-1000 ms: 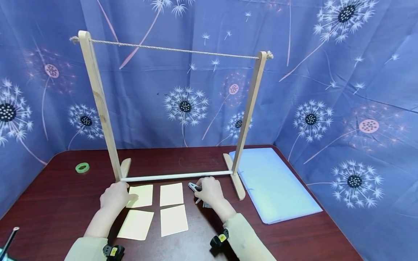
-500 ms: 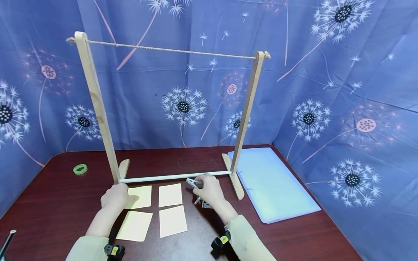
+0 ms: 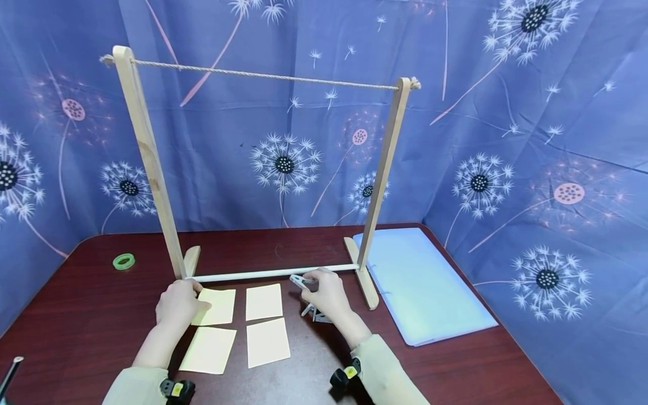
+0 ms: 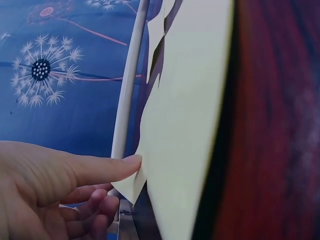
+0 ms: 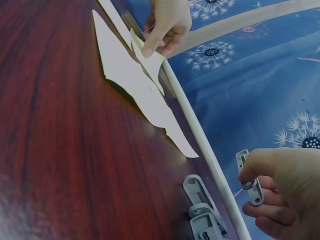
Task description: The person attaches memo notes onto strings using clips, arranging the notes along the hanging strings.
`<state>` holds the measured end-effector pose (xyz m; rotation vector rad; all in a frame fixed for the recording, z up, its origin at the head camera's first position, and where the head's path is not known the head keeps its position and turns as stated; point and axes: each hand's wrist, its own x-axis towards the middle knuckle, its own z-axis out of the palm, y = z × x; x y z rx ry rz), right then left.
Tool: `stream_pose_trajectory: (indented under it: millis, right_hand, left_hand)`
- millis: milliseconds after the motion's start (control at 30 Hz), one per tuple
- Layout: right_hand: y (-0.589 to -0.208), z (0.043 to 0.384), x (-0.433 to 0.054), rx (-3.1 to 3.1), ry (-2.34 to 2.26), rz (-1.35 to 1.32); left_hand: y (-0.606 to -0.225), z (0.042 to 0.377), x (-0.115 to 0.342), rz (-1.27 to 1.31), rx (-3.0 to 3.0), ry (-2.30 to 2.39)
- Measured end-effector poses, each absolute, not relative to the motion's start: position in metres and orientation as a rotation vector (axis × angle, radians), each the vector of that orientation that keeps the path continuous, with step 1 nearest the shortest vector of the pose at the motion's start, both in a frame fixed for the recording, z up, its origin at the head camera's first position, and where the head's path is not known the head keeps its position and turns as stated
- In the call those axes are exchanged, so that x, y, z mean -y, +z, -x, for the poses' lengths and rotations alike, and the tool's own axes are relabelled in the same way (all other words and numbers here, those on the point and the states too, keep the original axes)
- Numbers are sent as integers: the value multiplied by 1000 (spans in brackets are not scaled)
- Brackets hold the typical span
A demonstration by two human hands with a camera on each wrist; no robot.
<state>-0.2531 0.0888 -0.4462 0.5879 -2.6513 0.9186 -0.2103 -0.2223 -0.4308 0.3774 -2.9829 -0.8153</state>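
Note:
My left hand [image 3: 177, 304] pinches the left edge of the far-left pale yellow paper square [image 3: 220, 306]. In the left wrist view the thumb lies on that paper's corner [image 4: 131, 186], with curled fingers behind it. The right wrist view shows this square [image 5: 151, 66] raised off the table. My right hand [image 3: 329, 295] grips a grey clothespin [image 3: 301, 282] between thumb and fingers, just above the table near the white rod. Below it more grey clothespins [image 5: 204, 207] lie on the table, partly hidden by the hand in the head view.
Three other paper squares [image 3: 265, 302] lie flat. Behind stands a wooden frame [image 3: 152, 152] with a rope [image 3: 263, 74] on top and a white rod [image 3: 273, 274] below. A green tape ring [image 3: 124, 261] lies left, a pale blue folder [image 3: 425, 287] right.
My right hand has lifted a clothespin off the pile. My left hand now has the far-left paper's edge between thumb and fingers. The head view has shifted slightly.

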Motion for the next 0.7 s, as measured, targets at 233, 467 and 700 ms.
stream_pose_trajectory:
  millis: [233,467,700]
  right_hand:
    - [-447,255,-91,2644,1026,-604]
    - [-446,255,-95,2615,1132,-611]
    - [-447,258,-99,2566,1241,-627]
  left_hand:
    - [-432,206,226,-358,2935,-912]
    - [-432,206,233,-232,2921,-965]
    - [-427,206,240,-119,2888,-1005]
